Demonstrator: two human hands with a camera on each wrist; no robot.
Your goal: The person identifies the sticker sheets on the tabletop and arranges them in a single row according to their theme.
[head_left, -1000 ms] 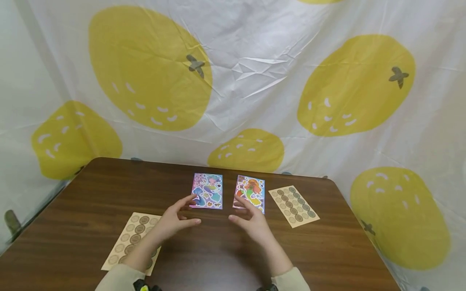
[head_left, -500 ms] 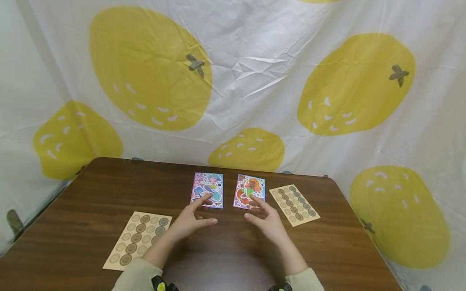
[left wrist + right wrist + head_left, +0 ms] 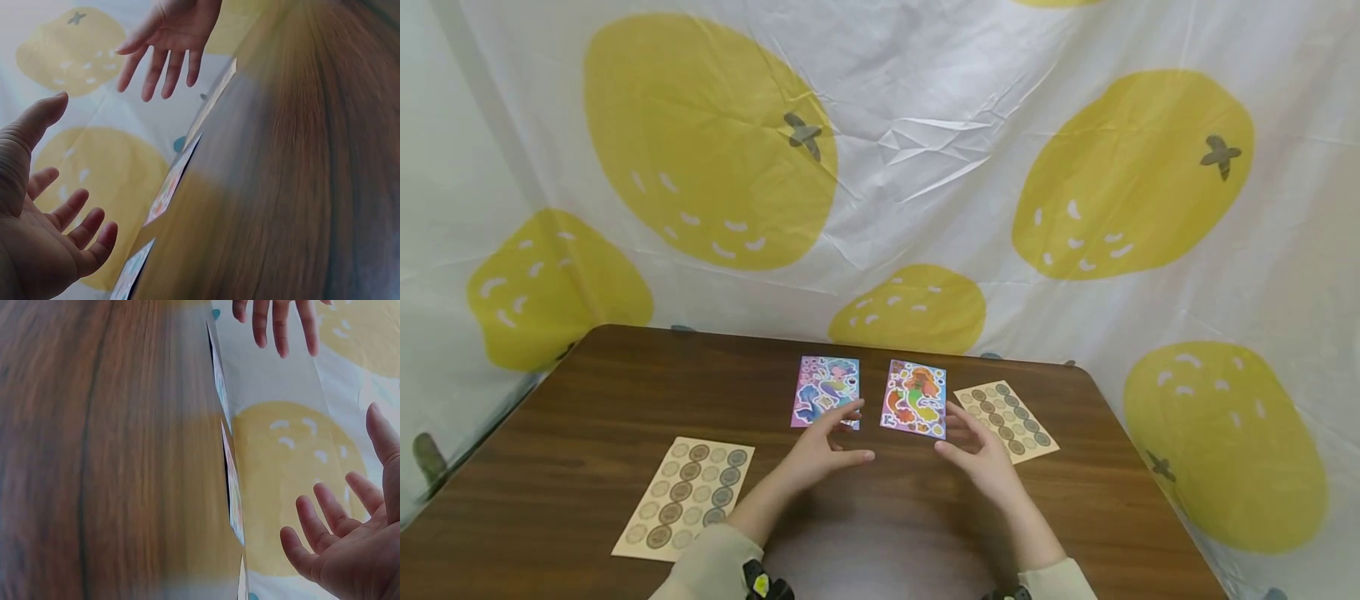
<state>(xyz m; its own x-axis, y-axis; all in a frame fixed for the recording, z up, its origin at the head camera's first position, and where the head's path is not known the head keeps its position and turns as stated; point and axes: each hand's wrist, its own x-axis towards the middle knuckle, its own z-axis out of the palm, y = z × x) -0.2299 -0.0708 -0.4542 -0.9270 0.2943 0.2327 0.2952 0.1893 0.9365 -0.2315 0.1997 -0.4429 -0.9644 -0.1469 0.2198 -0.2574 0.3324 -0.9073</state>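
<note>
My left hand (image 3: 817, 454) hovers above the table, palm turned inward, fingers loosely spread and holding nothing. It partly covers the lower right corner of a sticker sheet with a blue-haired mermaid (image 3: 822, 387). My right hand (image 3: 983, 458) mirrors it, also with nothing in its relaxed fingers. Its fingertips appear between a sticker sheet with an orange-haired mermaid (image 3: 913, 396) and a tan sheet of round stickers (image 3: 1011, 417), hiding that sheet's lower left part. Both wrist views show the hands held apart, facing each other, above the tabletop.
A larger-looking tan sheet of round stickers (image 3: 681, 496) lies at the left front, partly behind my left forearm. Everything lies on a brown wooden table (image 3: 595, 400). A white curtain with yellow fruit prints (image 3: 917, 208) hangs behind the table's far edge.
Both hands have shifted to the right over the table, staying apart. The orange-haired mermaid sheet is uncovered now, and more of the left tan sheet shows. The sheets lie where they were.
</note>
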